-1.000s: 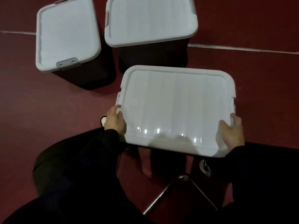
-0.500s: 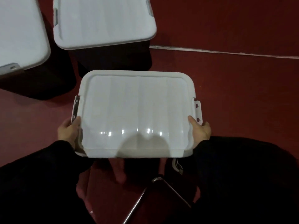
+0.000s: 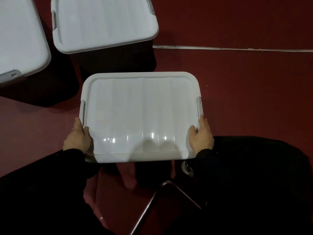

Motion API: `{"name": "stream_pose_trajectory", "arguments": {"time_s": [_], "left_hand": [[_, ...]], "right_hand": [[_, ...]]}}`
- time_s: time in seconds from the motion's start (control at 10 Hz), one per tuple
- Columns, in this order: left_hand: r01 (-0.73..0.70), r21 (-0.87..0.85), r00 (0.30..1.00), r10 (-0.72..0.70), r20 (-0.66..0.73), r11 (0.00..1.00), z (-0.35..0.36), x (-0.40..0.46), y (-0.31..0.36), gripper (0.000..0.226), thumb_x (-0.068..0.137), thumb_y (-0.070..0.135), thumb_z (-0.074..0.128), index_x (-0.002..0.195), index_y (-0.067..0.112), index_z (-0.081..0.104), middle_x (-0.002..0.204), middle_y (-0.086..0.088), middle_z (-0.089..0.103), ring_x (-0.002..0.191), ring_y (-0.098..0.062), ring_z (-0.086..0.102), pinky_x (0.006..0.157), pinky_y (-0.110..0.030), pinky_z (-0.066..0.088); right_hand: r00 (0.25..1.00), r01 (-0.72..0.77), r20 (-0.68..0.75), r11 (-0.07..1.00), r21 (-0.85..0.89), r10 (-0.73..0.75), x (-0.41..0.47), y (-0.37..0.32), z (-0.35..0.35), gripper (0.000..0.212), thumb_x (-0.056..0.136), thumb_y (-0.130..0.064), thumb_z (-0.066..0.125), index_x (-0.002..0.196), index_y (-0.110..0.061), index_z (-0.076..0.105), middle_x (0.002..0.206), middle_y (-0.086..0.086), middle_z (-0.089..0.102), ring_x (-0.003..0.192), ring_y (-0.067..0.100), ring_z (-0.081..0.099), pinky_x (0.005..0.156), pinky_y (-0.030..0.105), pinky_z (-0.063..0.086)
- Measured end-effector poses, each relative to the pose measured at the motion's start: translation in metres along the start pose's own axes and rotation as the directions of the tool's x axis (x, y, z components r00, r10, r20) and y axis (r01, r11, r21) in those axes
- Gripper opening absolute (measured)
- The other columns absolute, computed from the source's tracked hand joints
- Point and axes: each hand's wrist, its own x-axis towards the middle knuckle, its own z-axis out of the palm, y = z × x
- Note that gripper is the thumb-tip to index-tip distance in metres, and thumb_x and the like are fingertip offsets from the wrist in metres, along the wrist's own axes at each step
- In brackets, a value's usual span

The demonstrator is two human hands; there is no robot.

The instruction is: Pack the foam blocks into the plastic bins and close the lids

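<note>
While both hands grip the lid's (image 3: 141, 116) near corners, left hand (image 3: 78, 139) and right hand (image 3: 201, 135) curled over the rim, bin on floor near the person; latches (image 3: 199, 106) probably unclipped: press evenly, then snap each.

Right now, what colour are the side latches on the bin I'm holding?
Grey, on a white lid; the right latch shows best in the head view.

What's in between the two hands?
The white lid of the nearest bin fills that stretch in the head view. The left hand grips its left edge, the right hand its right edge.
</note>
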Motion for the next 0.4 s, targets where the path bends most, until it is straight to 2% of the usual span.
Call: {"name": "stream_pose_trajectory", "arguments": {"time_s": [0.1,0.2,0.3,0.4], "left_hand": [[0.017,0.095,1.0,-0.019,0.02,0.995,-0.004,0.0,0.007,0.065,0.106,0.031,0.037,0.161,0.017,0.005,0.145,-0.032,0.047,0.125,-0.053,0.05,0.108,-0.058,0.037],[0.058,0.023,0.994,-0.06,0.093,0.998,-0.005,-0.009,0.02,0.076,0.101,0.025,0.048,0.158,0.001,0.003,0.158,-0.033,0.027,0.138,-0.05,0.038,0.116,-0.053,0.03],[-0.042,0.038,0.993,0.038,0.109,0.998,-0.005,-0.032,0.038,0.078,0.094,0.03,0.059,0.155,0.006,0.017,0.158,-0.027,0.022,0.142,-0.047,0.032,0.117,-0.053,0.029],[-0.165,-0.051,0.977,0.17,0.127,0.985,-0.011,-0.058,0.05,0.06,0.096,0.024,0.059,0.148,0.002,0.039,0.152,-0.022,0.04,0.142,-0.036,0.037,0.116,-0.04,0.03]], "right_hand": [[0.995,0.015,0.104,0.994,-0.105,-0.004,0.007,0.002,-0.014,0.062,0.1,-0.021,0.047,0.16,-0.023,0.03,0.161,0.006,0.039,0.141,0.032,0.046,0.11,0.04,0.041],[0.976,-0.065,0.205,0.996,-0.063,0.077,0.008,-0.006,-0.023,0.065,0.099,-0.026,0.05,0.16,-0.026,0.029,0.156,0.005,0.045,0.137,0.033,0.048,0.108,0.041,0.042],[0.968,-0.089,0.235,0.996,-0.007,0.088,0.003,-0.02,-0.024,0.067,0.1,-0.028,0.051,0.161,-0.019,0.025,0.163,0.007,0.033,0.145,0.03,0.039,0.116,0.04,0.034],[0.966,-0.003,0.258,1.0,-0.029,0.011,-0.01,-0.032,-0.026,0.066,0.1,-0.028,0.052,0.161,-0.018,0.027,0.168,0.006,0.023,0.15,0.029,0.03,0.12,0.039,0.027]]}}
